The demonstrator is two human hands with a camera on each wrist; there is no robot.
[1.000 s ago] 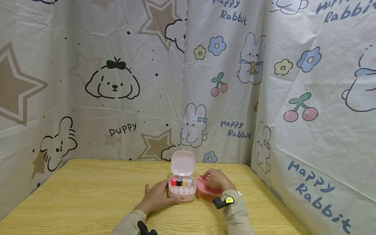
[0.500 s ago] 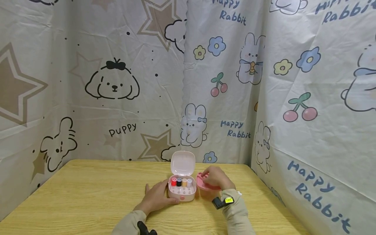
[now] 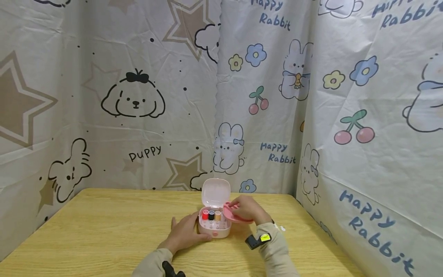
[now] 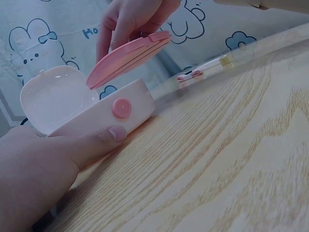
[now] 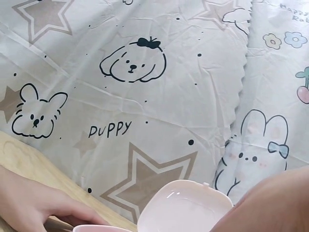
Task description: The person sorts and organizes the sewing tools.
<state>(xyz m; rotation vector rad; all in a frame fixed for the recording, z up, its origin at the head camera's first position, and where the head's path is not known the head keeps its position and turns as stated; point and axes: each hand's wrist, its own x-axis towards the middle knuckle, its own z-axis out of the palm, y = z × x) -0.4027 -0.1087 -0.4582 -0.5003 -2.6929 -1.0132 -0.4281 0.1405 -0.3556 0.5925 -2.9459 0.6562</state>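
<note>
A small pale pink sewing box (image 3: 205,230) stands on the table with its lid (image 3: 216,192) raised. Inside, red (image 3: 205,215), black (image 3: 211,215) and orange (image 3: 217,216) thread spools sit in a row above a pegged floor. My left hand (image 3: 185,231) holds the box at its left side, thumb along the front near the round button (image 4: 121,108). With its fingers over the top, my right hand (image 3: 252,209) grips a darker pink shallow tray (image 4: 126,62). The tray hangs tilted above the box's right side and covers the right end of the spool row.
Behind the wooden table (image 3: 121,219) hangs a printed curtain (image 3: 138,130). To the right of the right wrist lies a small white item (image 3: 283,228); the left wrist view shows pale and pink pieces (image 4: 195,73) there, too blurred to name.
My right hand has lifted the pink tray from the table and moved it left over the box's right edge, hiding the white spool. The left hand and box have stayed in place.
</note>
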